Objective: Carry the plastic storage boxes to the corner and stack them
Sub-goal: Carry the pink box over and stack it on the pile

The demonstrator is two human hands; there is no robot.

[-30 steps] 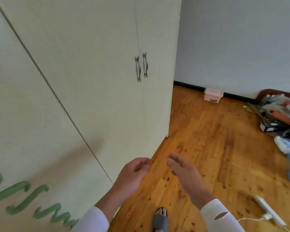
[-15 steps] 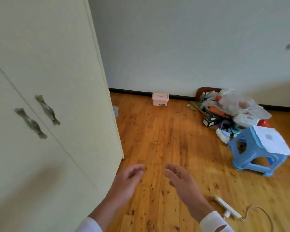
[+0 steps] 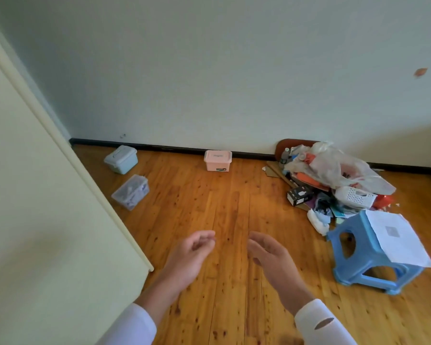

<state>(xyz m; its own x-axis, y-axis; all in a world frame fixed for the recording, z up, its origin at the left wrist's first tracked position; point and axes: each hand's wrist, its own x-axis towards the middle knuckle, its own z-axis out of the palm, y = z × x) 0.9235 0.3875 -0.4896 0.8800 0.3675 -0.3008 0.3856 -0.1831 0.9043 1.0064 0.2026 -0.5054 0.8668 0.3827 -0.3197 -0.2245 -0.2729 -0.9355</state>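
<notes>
Both hands hang in the lower middle of the frame, palms turned toward each other with a gap between them and nothing in either. The left hand (image 3: 189, 255) has its fingers loosely curled, the right hand (image 3: 271, 257) has them nearly straight and relaxed, and white sleeves cover both wrists. Three storage boxes sit well apart on the wooden floor (image 3: 222, 207) in the middle band of the frame. A pale blue box (image 3: 121, 159) with a lid handle lies at centre left near the black skirting (image 3: 174, 148), a clear box (image 3: 130, 192) sits just below it beside the cream wardrobe (image 3: 35, 220), and a pink box (image 3: 217, 160) stands against the skirting at centre. At right, a heap of bags and clutter (image 3: 334, 175) with a white perforated basket (image 3: 355, 196) leans on the wall. Below it stands a blue plastic stool (image 3: 358, 255) with a white sheet of paper (image 3: 396, 235) on its seat.
</notes>
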